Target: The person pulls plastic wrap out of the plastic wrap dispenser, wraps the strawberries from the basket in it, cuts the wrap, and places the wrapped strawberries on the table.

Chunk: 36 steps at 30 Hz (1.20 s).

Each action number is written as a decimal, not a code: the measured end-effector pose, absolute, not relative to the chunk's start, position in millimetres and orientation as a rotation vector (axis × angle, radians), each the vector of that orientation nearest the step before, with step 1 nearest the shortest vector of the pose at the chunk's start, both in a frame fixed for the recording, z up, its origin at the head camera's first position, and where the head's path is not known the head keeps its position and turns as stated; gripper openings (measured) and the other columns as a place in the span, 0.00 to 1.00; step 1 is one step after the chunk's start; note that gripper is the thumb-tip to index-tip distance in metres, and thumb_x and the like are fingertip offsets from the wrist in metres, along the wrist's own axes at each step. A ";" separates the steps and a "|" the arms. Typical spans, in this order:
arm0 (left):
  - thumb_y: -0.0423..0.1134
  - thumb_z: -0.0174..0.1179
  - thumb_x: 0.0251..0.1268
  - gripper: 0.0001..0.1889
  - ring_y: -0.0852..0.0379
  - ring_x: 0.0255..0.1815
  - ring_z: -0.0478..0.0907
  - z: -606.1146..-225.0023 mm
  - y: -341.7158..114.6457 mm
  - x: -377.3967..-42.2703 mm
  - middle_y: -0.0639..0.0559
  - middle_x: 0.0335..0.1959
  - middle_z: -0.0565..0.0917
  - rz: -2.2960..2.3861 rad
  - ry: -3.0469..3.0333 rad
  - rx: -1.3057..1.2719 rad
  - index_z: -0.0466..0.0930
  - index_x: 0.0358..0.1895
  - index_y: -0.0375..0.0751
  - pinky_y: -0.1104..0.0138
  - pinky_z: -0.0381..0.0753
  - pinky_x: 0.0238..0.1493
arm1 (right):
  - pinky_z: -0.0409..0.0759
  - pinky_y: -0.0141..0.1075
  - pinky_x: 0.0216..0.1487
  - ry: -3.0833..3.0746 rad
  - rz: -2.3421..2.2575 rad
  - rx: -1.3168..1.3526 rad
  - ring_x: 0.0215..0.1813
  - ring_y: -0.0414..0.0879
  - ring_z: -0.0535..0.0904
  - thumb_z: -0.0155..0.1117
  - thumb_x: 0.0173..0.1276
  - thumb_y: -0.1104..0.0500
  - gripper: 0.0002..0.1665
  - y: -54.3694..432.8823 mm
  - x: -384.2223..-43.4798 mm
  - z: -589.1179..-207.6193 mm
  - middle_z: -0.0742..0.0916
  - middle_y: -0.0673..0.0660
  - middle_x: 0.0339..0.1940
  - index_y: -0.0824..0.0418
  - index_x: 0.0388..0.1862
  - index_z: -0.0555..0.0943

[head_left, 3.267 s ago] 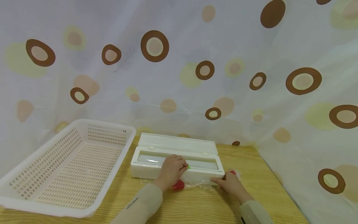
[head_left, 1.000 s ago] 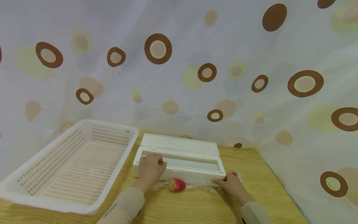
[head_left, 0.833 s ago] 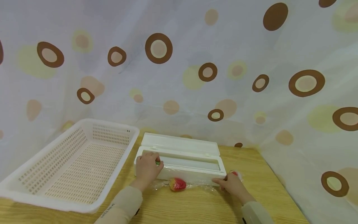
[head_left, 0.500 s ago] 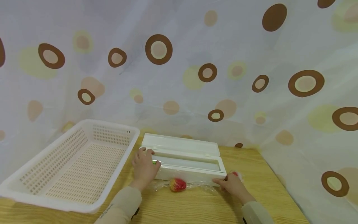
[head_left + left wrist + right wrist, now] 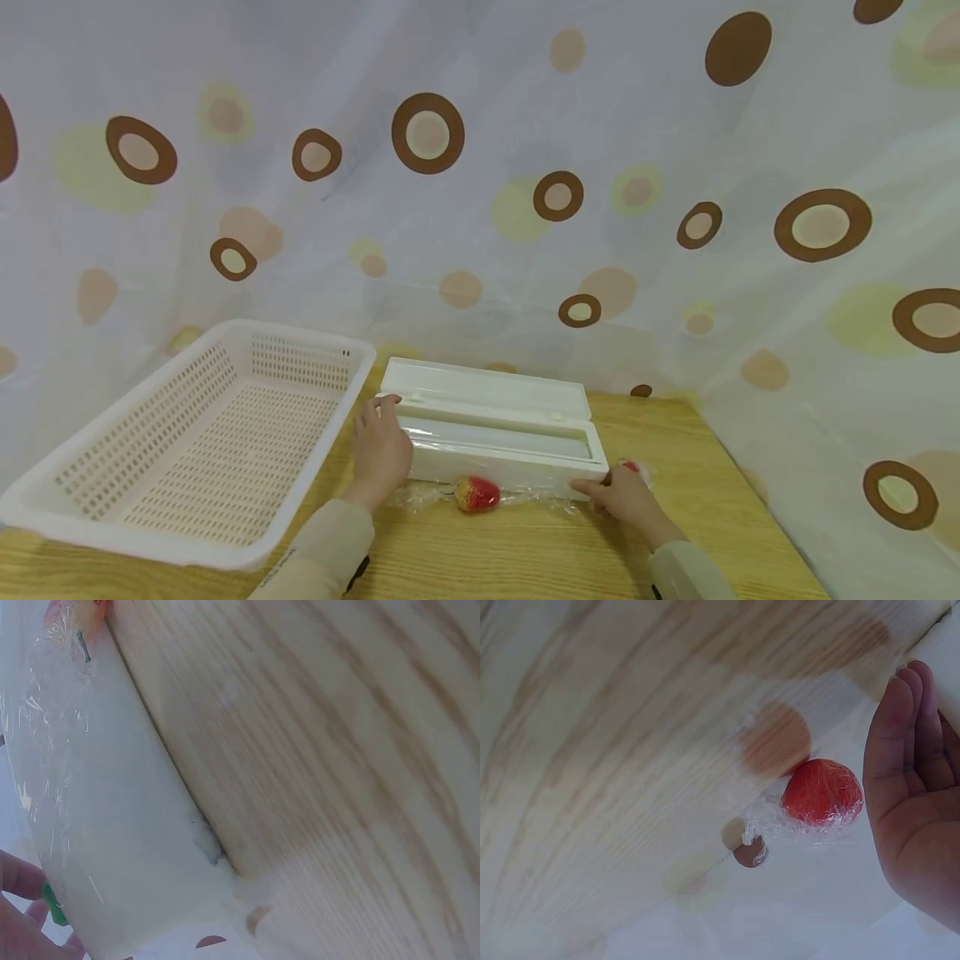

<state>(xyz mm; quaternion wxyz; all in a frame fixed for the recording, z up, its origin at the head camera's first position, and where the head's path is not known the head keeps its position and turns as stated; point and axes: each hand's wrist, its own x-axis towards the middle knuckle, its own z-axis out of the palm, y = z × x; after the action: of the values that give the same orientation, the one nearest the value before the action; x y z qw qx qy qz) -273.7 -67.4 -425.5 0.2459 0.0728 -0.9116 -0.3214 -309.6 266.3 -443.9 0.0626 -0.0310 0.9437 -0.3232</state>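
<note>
A white cling film dispenser [image 5: 495, 468] stands on the table with its lid [image 5: 486, 390] tipped back and a roll [image 5: 510, 437] inside. My left hand [image 5: 381, 454] is at its left end, one finger stretched over the rim. In the left wrist view its fingers touch a green slide cutter [image 5: 54, 904]. My right hand [image 5: 624, 497] holds the front right corner, thumb on the front face, fingers along the end. A red and yellow apple [image 5: 477, 495] lies before the dispenser, film around it. Beyond the right hand sits a red, round fruit wrapped in film [image 5: 823, 792].
A large white slotted basket [image 5: 258, 546] stands on the left of the wooden table [image 5: 525, 558]. Behind and to the right hangs a pale curtain [image 5: 480, 233] with brown spots.
The left hand has slid the green cutter leftward along the dispenser, from near its middle to its left end, and its fingers have spread. The right hand stays at the right corner.
</note>
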 end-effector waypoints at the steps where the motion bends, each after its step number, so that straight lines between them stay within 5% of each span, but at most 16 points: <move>1: 0.23 0.49 0.54 0.23 0.36 0.52 0.68 -425.3 -67.5 -273.6 0.33 0.56 0.67 -0.885 -2.489 0.200 0.66 0.56 0.35 0.49 0.71 0.51 | 0.64 0.31 0.19 2.855 -0.977 -0.092 0.16 0.40 0.66 0.66 0.56 0.40 0.28 266.2 -309.6 -444.0 0.79 0.52 0.12 0.63 0.14 0.78; 12: 0.18 0.46 0.49 0.27 0.37 0.51 0.69 -423.7 -73.1 -270.1 0.33 0.57 0.67 -0.946 -2.484 0.200 0.69 0.56 0.38 0.56 0.75 0.40 | 0.62 0.31 0.20 2.865 -0.978 -0.082 0.17 0.40 0.65 0.67 0.56 0.40 0.28 265.3 -309.6 -442.3 0.79 0.52 0.12 0.63 0.14 0.78; 19: 0.19 0.51 0.47 0.16 0.38 0.55 0.70 -424.5 -76.3 -266.0 0.35 0.52 0.74 -0.675 -2.557 0.098 0.79 0.39 0.38 0.52 0.73 0.54 | 0.64 0.31 0.20 2.870 -0.987 -0.107 0.17 0.40 0.66 0.67 0.55 0.41 0.27 262.0 -310.4 -442.9 0.79 0.51 0.11 0.63 0.14 0.78; 27: 0.34 0.64 0.53 0.04 0.54 0.35 0.77 -417.9 -59.0 -248.5 0.51 0.32 0.81 -0.316 -2.506 -0.429 0.81 0.32 0.42 0.62 0.78 0.40 | 0.60 0.30 0.19 2.866 -0.911 -0.135 0.16 0.39 0.62 0.66 0.56 0.41 0.28 266.0 -309.0 -441.8 0.75 0.49 0.10 0.63 0.13 0.77; 36: 0.35 0.69 0.48 0.08 0.59 0.31 0.77 -430.0 -61.2 -248.6 0.56 0.28 0.81 -0.116 -2.508 -0.496 0.80 0.31 0.46 0.67 0.76 0.33 | 0.62 0.30 0.19 2.791 -0.896 -0.247 0.15 0.38 0.62 0.67 0.56 0.42 0.26 268.1 -307.2 -442.4 0.74 0.48 0.09 0.60 0.13 0.74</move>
<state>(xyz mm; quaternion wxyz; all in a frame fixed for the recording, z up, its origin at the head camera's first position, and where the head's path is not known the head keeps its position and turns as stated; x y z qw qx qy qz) -248.6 -61.2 -430.0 0.2873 -0.1857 -0.9387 -0.0434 -307.2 268.1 -442.4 0.0998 -0.0837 0.9440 -0.3031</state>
